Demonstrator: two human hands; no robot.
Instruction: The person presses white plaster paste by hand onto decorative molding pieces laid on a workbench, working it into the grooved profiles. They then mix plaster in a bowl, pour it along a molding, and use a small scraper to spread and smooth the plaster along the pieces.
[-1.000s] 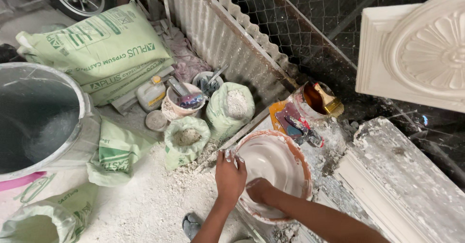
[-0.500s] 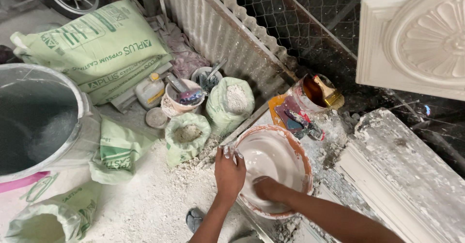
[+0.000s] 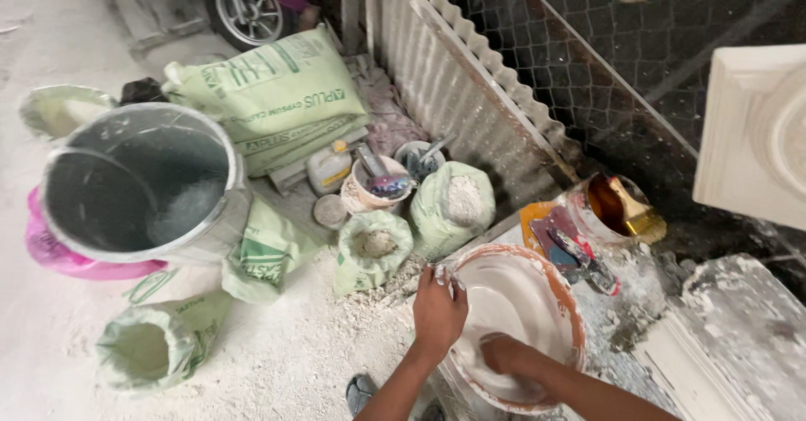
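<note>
Fingers: we see our left hand (image 3: pixel 438 310) gripping the near-left rim of the basin (image 3: pixel 561 293), plaster-coated fingertips (image 3: pixel 457 285) hooked over it.
Right hand (image 3: pixel 504 355): down inside the basin, loosely curled in white mix; whether it holds anything we cannot tell.
Basin: orange-rimmed, on the plaster-crusted bench (image 3: pixel 739 337).
Nearby: two open powder sacks (image 3: pixel 420 228) just left of it; a big metal bucket (image 3: pixel 143 186) farther left.
</note>
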